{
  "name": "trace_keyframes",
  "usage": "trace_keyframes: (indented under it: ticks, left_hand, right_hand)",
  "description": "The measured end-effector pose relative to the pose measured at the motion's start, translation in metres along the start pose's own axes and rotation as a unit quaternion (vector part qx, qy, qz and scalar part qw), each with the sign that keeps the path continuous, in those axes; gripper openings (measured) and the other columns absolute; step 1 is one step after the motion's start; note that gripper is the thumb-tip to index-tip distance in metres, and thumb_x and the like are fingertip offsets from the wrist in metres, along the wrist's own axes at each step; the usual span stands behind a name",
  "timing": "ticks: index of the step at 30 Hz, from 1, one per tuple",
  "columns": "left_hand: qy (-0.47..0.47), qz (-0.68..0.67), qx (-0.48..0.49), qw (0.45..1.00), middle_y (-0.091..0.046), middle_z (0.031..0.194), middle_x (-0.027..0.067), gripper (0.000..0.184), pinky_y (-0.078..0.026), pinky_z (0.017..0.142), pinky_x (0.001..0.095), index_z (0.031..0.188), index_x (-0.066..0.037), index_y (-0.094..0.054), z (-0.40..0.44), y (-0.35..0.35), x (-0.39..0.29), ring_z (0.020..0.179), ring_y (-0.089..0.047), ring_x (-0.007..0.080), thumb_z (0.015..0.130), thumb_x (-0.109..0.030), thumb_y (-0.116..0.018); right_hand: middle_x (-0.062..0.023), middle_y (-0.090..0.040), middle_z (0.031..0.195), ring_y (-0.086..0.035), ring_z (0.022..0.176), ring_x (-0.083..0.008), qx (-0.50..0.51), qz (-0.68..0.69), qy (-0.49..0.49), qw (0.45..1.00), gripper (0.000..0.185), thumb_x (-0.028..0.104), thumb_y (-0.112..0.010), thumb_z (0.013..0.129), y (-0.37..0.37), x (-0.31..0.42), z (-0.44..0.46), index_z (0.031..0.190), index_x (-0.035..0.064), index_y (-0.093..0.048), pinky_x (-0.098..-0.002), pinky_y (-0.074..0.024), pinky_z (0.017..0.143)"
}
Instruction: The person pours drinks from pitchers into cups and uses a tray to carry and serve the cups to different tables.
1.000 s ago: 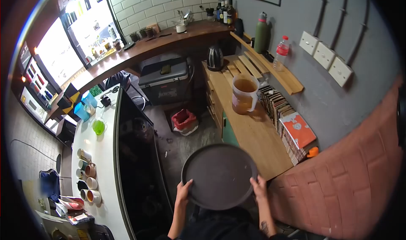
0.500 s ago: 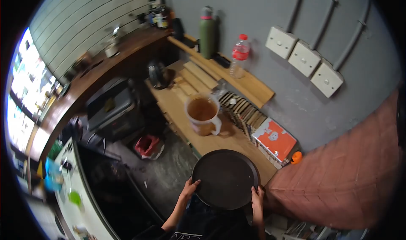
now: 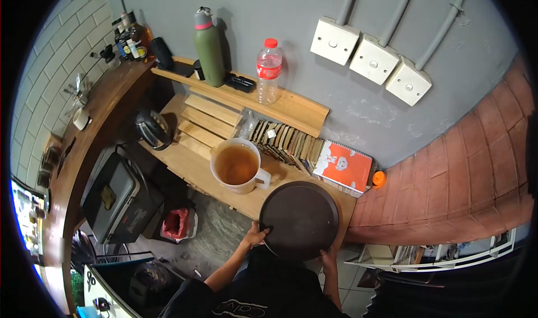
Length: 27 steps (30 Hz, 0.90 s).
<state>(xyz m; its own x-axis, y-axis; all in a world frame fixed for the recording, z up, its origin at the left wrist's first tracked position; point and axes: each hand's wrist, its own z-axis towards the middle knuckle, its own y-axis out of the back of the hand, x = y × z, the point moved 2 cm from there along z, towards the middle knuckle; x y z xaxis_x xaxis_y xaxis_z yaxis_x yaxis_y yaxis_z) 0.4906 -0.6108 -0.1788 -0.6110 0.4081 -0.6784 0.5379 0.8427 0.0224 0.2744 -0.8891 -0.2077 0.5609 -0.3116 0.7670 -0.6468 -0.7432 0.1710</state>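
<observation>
A round dark brown tray (image 3: 299, 221) is held level between both hands, over the near right end of the wooden desk (image 3: 232, 202). My left hand (image 3: 256, 235) grips its left edge, thumb on top. At the lower right edge, my right hand (image 3: 329, 256) is closed on the rim, its fingers partly hidden beneath. Just beyond the tray, to the left, stands a translucent pitcher (image 3: 238, 166) of amber liquid, its handle towards the tray. Past the tray lies a red-orange notebook (image 3: 343, 167) beside a row of worn books (image 3: 286, 144).
A kettle (image 3: 152, 129) stands at the desk's left end. The wall shelf (image 3: 302, 111) bears a green flask (image 3: 209, 49) and a plastic bottle (image 3: 268, 74). On the floor are a red-lined bin (image 3: 178, 225) and a dark cooler (image 3: 115, 200). A brick surface (image 3: 443, 178) curves along the right.
The view has turned right and come closer to the desk. The tray, still in both hands, has moved from over the floor to over the desk's near right end.
</observation>
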Motion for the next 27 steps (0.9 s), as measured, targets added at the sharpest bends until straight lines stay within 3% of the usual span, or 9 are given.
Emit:
trace_keyframes:
  ticks: [1, 3, 4, 6, 7, 10, 14, 17, 27]
  left_hand:
    - [0.0, -0.042, -0.006, 0.999, -0.058, 0.116, 0.0226, 0.071, -0.061, 0.063, 0.0318, 0.136, -0.004, -0.024, 0.003, 0.002, -0.001, 0.091, -0.068, 0.0222, 0.086, -0.023, -0.072]
    - [0.004, -0.088, -0.01, 0.996, -0.054, 0.122, 0.023, 0.075, -0.061, 0.067, 0.0329, 0.137, -0.005, -0.023, 0.004, 0.004, 0.0, 0.096, -0.067, 0.0233, 0.084, -0.017, -0.075]
    - [-0.056, -0.145, 0.005, 0.988, -0.049, 0.126, 0.0226, 0.08, -0.06, 0.073, 0.0338, 0.14, -0.008, -0.023, 0.001, 0.005, 0.001, 0.102, -0.064, 0.0246, 0.081, -0.01, -0.076]
    - [-0.18, -0.139, 0.018, 0.974, -0.043, 0.132, 0.0205, 0.09, -0.056, 0.089, 0.0369, 0.147, -0.013, -0.025, -0.018, 0.007, -0.006, 0.113, -0.059, 0.0273, 0.075, 0.007, -0.076]
    - [-0.175, -0.137, 0.007, 0.975, -0.043, 0.132, 0.0205, 0.09, -0.056, 0.089, 0.0369, 0.147, -0.013, -0.025, -0.022, 0.008, -0.005, 0.113, -0.059, 0.0273, 0.075, 0.007, -0.076]
    - [-0.189, -0.334, 0.005, 0.923, -0.047, 0.133, 0.0141, 0.08, -0.05, 0.1, 0.0363, 0.146, -0.011, -0.033, -0.026, 0.013, -0.008, 0.115, -0.057, 0.0242, 0.078, 0.012, -0.069]
    - [-0.262, -0.239, -0.052, 0.933, -0.058, 0.125, 0.0114, 0.052, -0.051, 0.094, 0.0314, 0.137, -0.003, -0.047, -0.043, 0.009, -0.021, 0.106, -0.06, 0.0161, 0.088, 0.005, -0.063]
    - [-0.297, -0.224, -0.092, 0.924, -0.062, 0.121, 0.0113, 0.043, -0.05, 0.094, 0.0314, 0.137, -0.005, -0.048, -0.082, 0.008, -0.021, 0.105, -0.061, 0.0163, 0.095, -0.006, -0.059]
    - [-0.271, -0.359, -0.311, 0.837, -0.061, 0.125, 0.01, 0.043, -0.047, 0.096, 0.0317, 0.139, -0.007, -0.046, -0.245, 0.033, 0.111, 0.113, -0.059, 0.016, 0.101, -0.025, -0.055]
  right_hand:
    - [-0.0154, -0.054, 0.13, -0.065, 0.086, -0.0272, -0.005, 0.003, 0.004, 1.0, 0.06, 0.008, -0.056, 0.091, -0.002, -0.012, 0.009, 0.145, 0.0021, -0.031, -0.0372, -0.055, 0.063]
    - [-0.0197, -0.056, 0.127, -0.067, 0.087, -0.0285, 0.0, -0.169, 0.16, 0.973, 0.055, 0.008, -0.058, 0.09, -0.001, -0.028, 0.023, 0.141, 0.0002, -0.038, -0.0371, -0.0548, 0.063]
    - [-0.0197, -0.056, 0.127, -0.067, 0.087, -0.0285, 0.001, -0.172, 0.157, 0.973, 0.055, 0.008, -0.058, 0.09, 0.003, -0.03, 0.031, 0.141, 0.0002, -0.038, -0.0371, -0.0548, 0.063]
    - [-0.0196, -0.066, 0.105, -0.069, 0.079, -0.0265, -0.064, -0.433, 0.273, 0.856, 0.035, 0.007, -0.059, 0.089, 0.004, -0.032, 0.036, 0.123, -0.0024, -0.055, -0.0359, -0.0546, 0.063]
    - [-0.0196, -0.066, 0.105, -0.069, 0.079, -0.0265, -0.052, -0.43, 0.273, 0.859, 0.035, 0.007, -0.059, 0.089, -0.001, -0.013, 0.027, 0.123, -0.0024, -0.055, -0.0359, -0.0546, 0.063]
    - [-0.0117, -0.068, 0.071, -0.069, 0.065, -0.019, 0.098, -0.388, 0.18, 0.898, 0.016, 0.011, -0.063, 0.09, -0.031, 0.071, 0.0, 0.091, -0.0042, -0.065, -0.0322, -0.0529, 0.056]
    - [-0.0094, -0.067, 0.074, -0.065, 0.062, -0.0129, 0.266, -0.267, 0.177, 0.909, 0.014, 0.009, -0.059, 0.095, -0.086, 0.123, -0.011, 0.095, -0.0038, -0.064, -0.0254, -0.0502, 0.052]
    - [-0.0086, -0.067, 0.074, -0.063, 0.061, -0.012, 0.402, -0.253, 0.168, 0.864, 0.014, 0.009, -0.058, 0.096, -0.139, 0.139, -0.013, 0.098, -0.0037, -0.064, -0.0251, -0.0502, 0.054]
    - [-0.0059, -0.066, 0.078, -0.062, 0.068, -0.0097, 0.65, -0.37, 0.236, 0.62, 0.016, 0.008, -0.058, 0.095, -0.318, 0.133, -0.103, 0.105, -0.0028, -0.065, -0.0242, -0.0509, 0.061]
